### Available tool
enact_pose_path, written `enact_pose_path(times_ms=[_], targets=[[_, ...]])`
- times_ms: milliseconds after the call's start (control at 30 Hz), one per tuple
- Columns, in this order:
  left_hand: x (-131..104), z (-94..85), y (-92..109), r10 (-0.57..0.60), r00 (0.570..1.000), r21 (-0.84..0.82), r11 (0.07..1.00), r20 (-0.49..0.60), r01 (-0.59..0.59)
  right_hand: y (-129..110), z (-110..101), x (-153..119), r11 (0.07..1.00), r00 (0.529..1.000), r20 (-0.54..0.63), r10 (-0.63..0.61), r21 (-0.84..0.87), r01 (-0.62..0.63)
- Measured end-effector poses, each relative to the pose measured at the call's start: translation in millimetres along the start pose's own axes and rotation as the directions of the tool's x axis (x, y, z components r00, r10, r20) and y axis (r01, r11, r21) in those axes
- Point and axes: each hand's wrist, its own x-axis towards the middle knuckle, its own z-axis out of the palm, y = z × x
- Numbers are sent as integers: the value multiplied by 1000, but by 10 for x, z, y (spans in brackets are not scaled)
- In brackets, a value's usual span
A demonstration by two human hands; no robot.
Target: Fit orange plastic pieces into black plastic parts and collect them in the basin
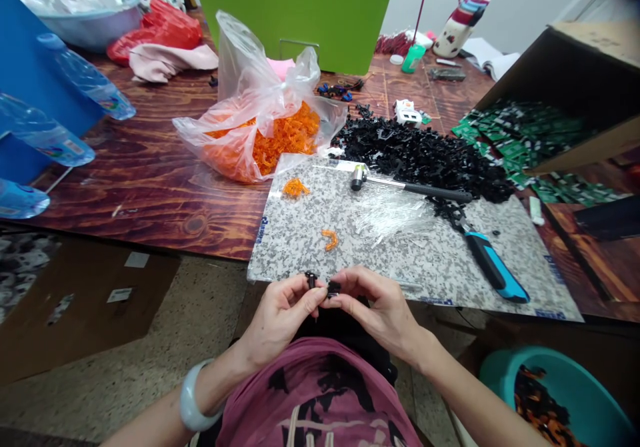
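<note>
Just in front of the stone slab's near edge, my left hand (283, 310) pinches a small black plastic part (311, 279). My right hand (373, 300) is closed beside it, its thumb and fingertips on another small black piece (333, 289). The fingertips of both hands nearly meet; whether the two pieces are joined, I cannot tell. On the speckled slab (300, 260) beyond my hands lies a curved orange plastic piece (330, 239). Farther back are a small cluster of orange pieces (295, 188), a pile of thin clear strips (393, 213) and a small hammer (415, 187).
Blue-handled pliers (495, 267) lie at the slab's right. Behind stand a plastic bag of orange parts (260, 140) and a heap of black parts (420, 153). A cardboard box (590, 100) spills green boards. A teal bucket (505, 373) holds black and orange pieces below right.
</note>
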Motion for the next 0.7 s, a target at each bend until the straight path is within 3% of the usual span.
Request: enact_pose_path(times_ms=[233,467,700], targets=[[-68,-14,-54,47,998,211,976,44,-55,-95,25,0,991,992,45,116,64,-119],[-116,25,-65,187,978,270,941,90,-205,-157,70,-80,975,981,28,193,104,-195],[-115,66,-172,56,998,132,989,29,-60,-112,59,-90,945,959,69,275,166,-283]])
